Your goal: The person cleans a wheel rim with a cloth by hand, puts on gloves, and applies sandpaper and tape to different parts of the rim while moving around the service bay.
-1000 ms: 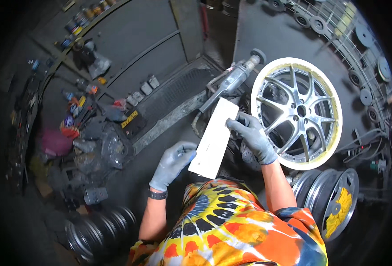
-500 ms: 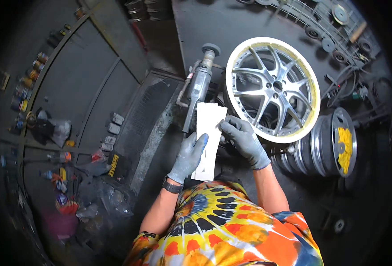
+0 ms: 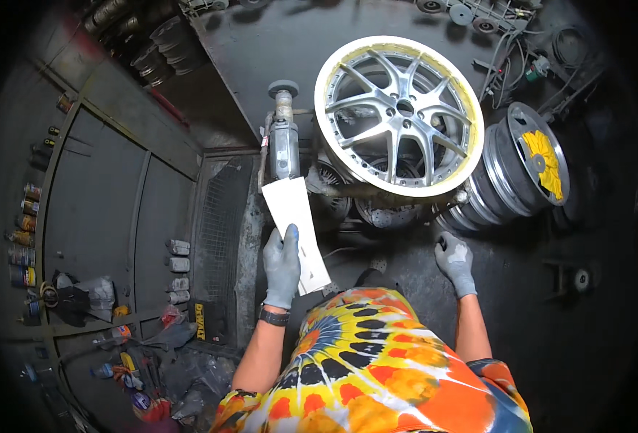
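Observation:
A small stack of long white paper strips [image 3: 297, 227] is gripped by my left hand [image 3: 283, 263], its gloved thumb lying on top. The strips carry a few dark marks at their lower end. My right hand [image 3: 454, 261], also in a grey glove, is held away from the paper with its fingers curled in. Whatever those fingers may hold is hidden. Beyond both hands, a silver multi-spoke car wheel [image 3: 405, 108] is mounted with its face up, and yellowish tape or film runs along parts of its white rim.
A grey machine arm [image 3: 284, 144] with a round disc on top stands left of the wheel. Stacked wheel barrels [image 3: 506, 169] lie to the right, a yellow cloth [image 3: 543, 164] on the end one. Cans [image 3: 179, 265] line the left wall, with plastic bags below.
My right hand has let go of the paper and moved right and down. The left hand still holds the strips, now tilted the other way. The view has shifted.

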The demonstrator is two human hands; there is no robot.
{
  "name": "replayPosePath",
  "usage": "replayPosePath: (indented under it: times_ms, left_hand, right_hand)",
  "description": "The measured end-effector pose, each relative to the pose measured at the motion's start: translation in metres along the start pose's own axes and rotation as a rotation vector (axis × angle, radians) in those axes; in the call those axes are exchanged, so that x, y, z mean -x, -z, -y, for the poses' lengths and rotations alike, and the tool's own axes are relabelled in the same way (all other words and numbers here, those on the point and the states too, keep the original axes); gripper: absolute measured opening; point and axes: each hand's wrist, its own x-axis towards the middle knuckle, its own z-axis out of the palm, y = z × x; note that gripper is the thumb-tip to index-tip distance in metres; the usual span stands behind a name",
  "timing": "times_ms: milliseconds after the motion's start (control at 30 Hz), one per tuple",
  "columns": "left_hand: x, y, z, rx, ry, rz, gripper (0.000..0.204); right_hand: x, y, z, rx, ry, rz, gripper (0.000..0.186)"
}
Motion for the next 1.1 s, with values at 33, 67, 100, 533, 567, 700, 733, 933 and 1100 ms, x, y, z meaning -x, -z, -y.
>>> replayPosePath:
  times_ms: [33,67,100,533,567,700,733,933,1100]
  left_hand:
    - [0.000,-0.004,-0.004,0.041,0.007,0.016,0.031]
    - [0.001,-0.010,-0.001,0.036,0.007,0.024,0.031]
    - [-0.002,-0.019,0.005,0.055,-0.019,-0.007,0.032]
    - [-0.010,-0.094,0.004,0.110,-0.001,-0.123,0.033]
    - [-0.016,-0.097,0.010,0.108,0.000,-0.115,0.032]
    - [-0.033,-0.117,-0.006,0.006,-0.018,-0.132,0.031]
    - [-0.042,-0.122,-0.015,0.051,0.048,-0.131,0.031]
    - [-0.110,-0.138,-0.020,-0.346,-0.127,-0.165,0.035]
    - [-0.147,-0.161,-0.023,-0.665,-0.191,-0.213,0.030]
  right_hand:
    - [0.011,0.001,0.010,-0.332,0.150,0.025,0.054]
    - [0.023,0.002,0.024,-0.665,0.301,0.046,0.062]
    - [0.032,0.003,0.043,-0.654,0.506,-0.013,0.065]
    - [0.059,0.046,0.168,-0.260,0.854,-0.352,0.079]
    - [0.049,0.041,0.167,-0.252,0.844,-0.444,0.074]
    - [0.010,0.047,0.153,-0.349,0.829,-0.505,0.057]
    - [-0.002,0.046,0.146,-0.372,0.849,-0.471,0.055]
    - [-0.061,0.053,0.120,-0.494,0.874,-0.384,0.051]
    - [-0.111,0.053,0.117,-0.520,0.906,-0.329,0.051]
